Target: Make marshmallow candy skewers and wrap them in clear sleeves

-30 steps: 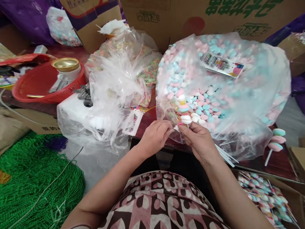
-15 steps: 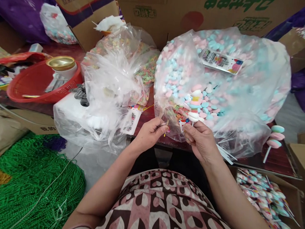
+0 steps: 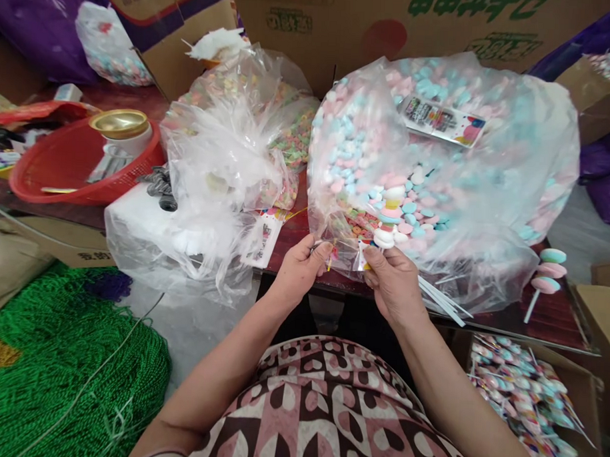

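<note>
My right hand (image 3: pixel 396 278) is closed around the stick of a marshmallow lollipop (image 3: pixel 391 211), held upright. Its stack has pink, white, blue and yellow pieces. The same fingers pinch the white, dotted corner of a small printed plastic bag (image 3: pixel 363 256). My left hand (image 3: pixel 303 268) pinches what looks like the other end of that clear bag, where pink and yellow bits show at the fingertips. Behind the hands lies a big clear sack of pastel marshmallows (image 3: pixel 358 134). Ring-shaped candies (image 3: pixel 360 224) lie just beyond the fingers. Several white sticks (image 3: pixel 442 300) rest by my right wrist.
A finished-looking marshmallow lollipop (image 3: pixel 548 270) stands at the table's right edge. Below it, a carton (image 3: pixel 586 398) holds wrapped lollipops. Leftward are crumpled clear bags (image 3: pixel 212 158), a red basket (image 3: pixel 52 160) and green cord (image 3: pixel 80 367). A printed packet (image 3: pixel 441 120) lies on the sack.
Both hands have shifted slightly, the right one a little to the left. The lollipop has turned or tilted a little in my right hand. Both grips stay closed.
</note>
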Motion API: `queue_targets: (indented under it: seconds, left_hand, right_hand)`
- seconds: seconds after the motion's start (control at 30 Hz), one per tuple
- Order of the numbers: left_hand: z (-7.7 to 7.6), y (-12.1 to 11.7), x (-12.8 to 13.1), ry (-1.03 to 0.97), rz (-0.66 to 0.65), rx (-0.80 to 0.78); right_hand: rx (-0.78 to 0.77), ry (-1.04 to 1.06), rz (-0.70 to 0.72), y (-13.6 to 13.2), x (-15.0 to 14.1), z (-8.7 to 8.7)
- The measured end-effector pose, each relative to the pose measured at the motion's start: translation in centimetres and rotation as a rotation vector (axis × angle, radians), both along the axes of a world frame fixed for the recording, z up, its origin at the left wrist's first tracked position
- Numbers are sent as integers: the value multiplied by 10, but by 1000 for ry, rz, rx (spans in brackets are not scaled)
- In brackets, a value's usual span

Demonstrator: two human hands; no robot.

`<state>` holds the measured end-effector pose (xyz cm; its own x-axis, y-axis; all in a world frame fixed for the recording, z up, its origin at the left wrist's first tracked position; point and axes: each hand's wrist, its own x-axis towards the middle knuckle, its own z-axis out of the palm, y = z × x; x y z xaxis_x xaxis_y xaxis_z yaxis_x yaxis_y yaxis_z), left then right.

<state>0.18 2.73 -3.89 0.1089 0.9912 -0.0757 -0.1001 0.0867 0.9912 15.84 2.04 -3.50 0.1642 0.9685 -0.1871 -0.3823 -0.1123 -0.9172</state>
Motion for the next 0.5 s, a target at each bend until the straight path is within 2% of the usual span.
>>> queue_targets:
  seconds: [0.1, 0.23, 0.37, 0.5]
  left_hand:
    - [3, -1, 1, -29, -24, -7]
    - [7, -3, 2, -121, -104, -82]
    - [6, -2, 6, -134, -25, -130]
    - [2, -2, 11, -196, 13, -99]
  right_hand:
    - [-9, 19, 33, 0, 2, 1]
    - [-12, 22, -38, 2, 1, 1]
    - [-25, 16, -89, 2, -4, 2]
    - [-42, 10, -19, -2, -7, 3]
